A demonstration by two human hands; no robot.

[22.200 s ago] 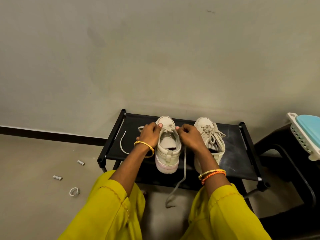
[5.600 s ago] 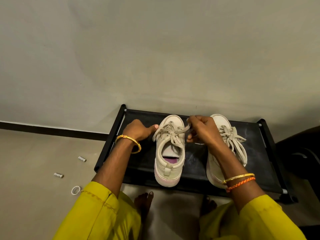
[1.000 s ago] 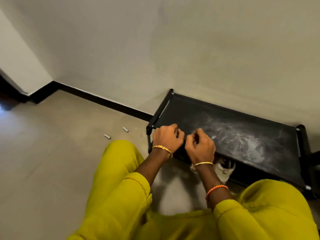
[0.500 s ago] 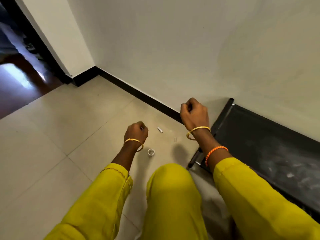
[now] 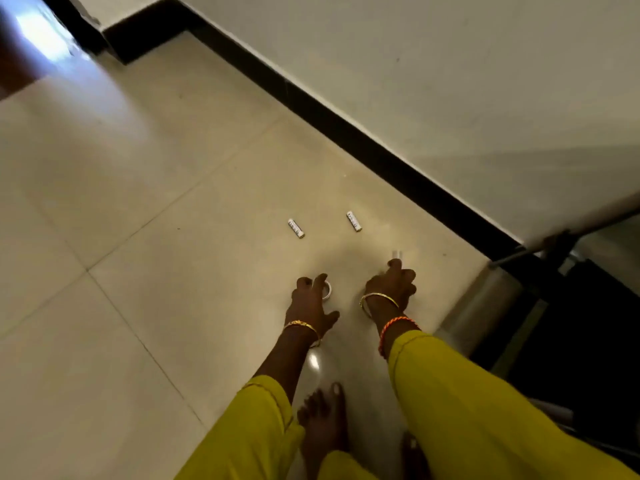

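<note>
A small white ring (image 5: 328, 290) lies on the tiled floor (image 5: 166, 306), right against the fingers of the left hand (image 5: 310, 303), which spreads loosely over it with the thumb held well away. Just beside it, the right hand (image 5: 391, 284) has its fingers curled down towards the floor, and I cannot tell whether they hold anything. Further out, two small white tubes (image 5: 296, 228) (image 5: 354, 221) lie apart near the black skirting (image 5: 346, 129), with a bare foot (image 5: 323, 420) below the hands.
</note>
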